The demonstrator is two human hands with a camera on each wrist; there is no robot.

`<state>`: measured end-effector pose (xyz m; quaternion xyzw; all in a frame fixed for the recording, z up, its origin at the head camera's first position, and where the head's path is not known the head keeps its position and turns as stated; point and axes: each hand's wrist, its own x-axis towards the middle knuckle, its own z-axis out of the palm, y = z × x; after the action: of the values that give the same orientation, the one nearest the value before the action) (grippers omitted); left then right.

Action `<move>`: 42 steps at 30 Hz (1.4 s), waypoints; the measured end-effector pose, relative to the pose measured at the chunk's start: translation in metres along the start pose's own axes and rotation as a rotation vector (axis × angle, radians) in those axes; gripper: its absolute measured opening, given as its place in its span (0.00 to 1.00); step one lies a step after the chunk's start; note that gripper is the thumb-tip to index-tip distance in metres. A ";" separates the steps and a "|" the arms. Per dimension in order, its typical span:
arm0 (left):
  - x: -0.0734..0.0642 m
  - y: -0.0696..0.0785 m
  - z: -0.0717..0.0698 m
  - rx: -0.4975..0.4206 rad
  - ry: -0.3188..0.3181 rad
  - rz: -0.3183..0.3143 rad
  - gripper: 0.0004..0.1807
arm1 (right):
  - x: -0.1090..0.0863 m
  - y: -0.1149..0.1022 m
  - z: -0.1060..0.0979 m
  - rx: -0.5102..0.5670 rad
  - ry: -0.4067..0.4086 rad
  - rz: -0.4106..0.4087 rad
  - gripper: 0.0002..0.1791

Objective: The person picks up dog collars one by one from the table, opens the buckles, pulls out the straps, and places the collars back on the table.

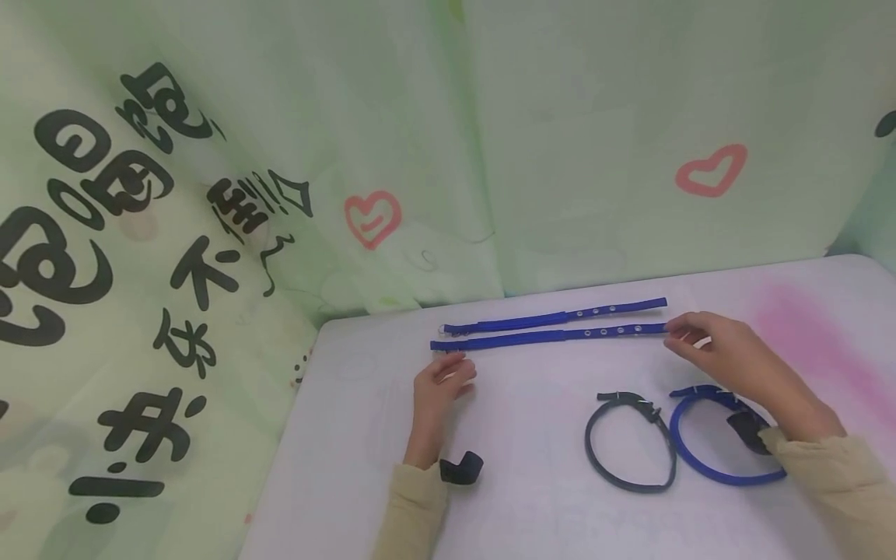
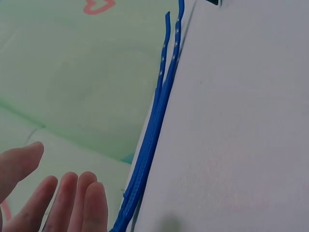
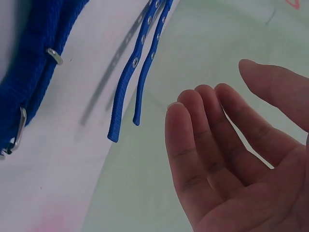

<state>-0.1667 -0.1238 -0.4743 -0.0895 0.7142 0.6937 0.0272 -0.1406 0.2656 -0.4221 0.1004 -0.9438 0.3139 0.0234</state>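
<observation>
Two blue collars lie stretched out side by side at the back of the table, the far collar [image 1: 525,320] and the near collar [image 1: 518,340], both with metal eyelets toward the right end. My left hand [image 1: 437,393] is just in front of the near collar's left end, thumb and fingers apart and holding nothing. Beside the right tip of that collar is my right hand [image 1: 721,350]. In the right wrist view, its relaxed fingers [image 3: 183,145] stand apart from the hanging eyelet ends [image 3: 126,96].
A dark collar [image 1: 591,451] buckled into a loop lies at the front right. Next to it, a blue looped collar [image 1: 721,473] sits partly under the right wrist. A green curtain [image 1: 581,155] with drawn hearts hangs behind the white table [image 1: 532,420].
</observation>
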 end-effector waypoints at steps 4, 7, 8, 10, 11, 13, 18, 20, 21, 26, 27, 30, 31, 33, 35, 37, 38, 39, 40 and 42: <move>-0.007 0.001 0.014 0.007 -0.036 -0.014 0.24 | -0.007 -0.003 0.007 -0.007 0.015 -0.013 0.15; -0.012 0.001 0.024 0.014 -0.063 -0.019 0.24 | -0.011 -0.005 0.012 0.016 0.002 -0.011 0.16; -0.014 0.002 0.027 0.020 -0.073 -0.021 0.23 | -0.013 -0.006 0.015 0.020 -0.002 -0.005 0.16; -0.017 0.002 0.033 0.024 -0.096 -0.026 0.23 | -0.016 -0.008 0.019 0.041 -0.021 0.003 0.17; -0.019 0.001 0.036 0.026 -0.106 -0.023 0.23 | -0.017 -0.008 0.021 0.050 -0.033 0.009 0.18; -0.023 0.001 0.043 0.027 -0.120 -0.027 0.22 | -0.019 -0.009 0.025 0.046 -0.047 0.018 0.18; -0.033 0.001 0.060 0.006 -0.143 -0.039 0.20 | -0.023 -0.012 0.033 0.059 -0.080 0.026 0.17; -0.037 0.000 0.067 -0.007 -0.156 -0.043 0.20 | -0.025 -0.012 0.036 0.074 -0.093 0.027 0.17; -0.039 0.000 0.070 -0.009 -0.162 -0.045 0.20 | -0.026 -0.012 0.038 0.077 -0.096 0.026 0.16; -0.045 -0.005 0.086 0.002 -0.177 -0.053 0.17 | -0.029 -0.010 0.044 0.090 -0.105 0.015 0.15; -0.046 -0.006 0.089 0.008 -0.181 -0.059 0.17 | -0.029 -0.010 0.045 0.092 -0.107 0.011 0.15; -0.048 -0.011 0.095 0.032 -0.204 -0.073 0.15 | -0.030 -0.010 0.047 0.098 -0.126 0.008 0.16; -0.049 -0.013 0.097 0.041 -0.215 -0.080 0.15 | -0.030 -0.011 0.048 0.101 -0.135 0.011 0.16; -0.051 -0.015 0.100 0.062 -0.239 -0.090 0.14 | -0.030 -0.012 0.048 0.106 -0.156 0.023 0.18; -0.053 -0.015 0.103 0.093 -0.262 -0.088 0.13 | -0.031 -0.013 0.048 0.111 -0.168 0.022 0.19; -0.055 -0.016 0.105 0.124 -0.278 -0.081 0.13 | -0.031 -0.014 0.049 0.113 -0.181 0.025 0.20; -0.056 -0.016 0.106 0.140 -0.289 -0.071 0.12 | -0.031 -0.015 0.049 0.114 -0.189 0.023 0.20; -0.057 -0.016 0.107 0.149 -0.298 -0.066 0.12 | -0.031 -0.015 0.049 0.112 -0.195 0.024 0.20; -0.058 -0.016 0.108 0.163 -0.310 -0.059 0.13 | -0.030 -0.015 0.049 0.112 -0.203 0.024 0.20; -0.059 -0.017 0.109 0.184 -0.338 -0.050 0.13 | -0.030 -0.016 0.050 0.106 -0.222 0.040 0.19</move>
<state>-0.1155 -0.0099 -0.4858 0.0135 0.7576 0.6296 0.1718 -0.1072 0.2287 -0.4558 0.1169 -0.9245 0.3508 -0.0927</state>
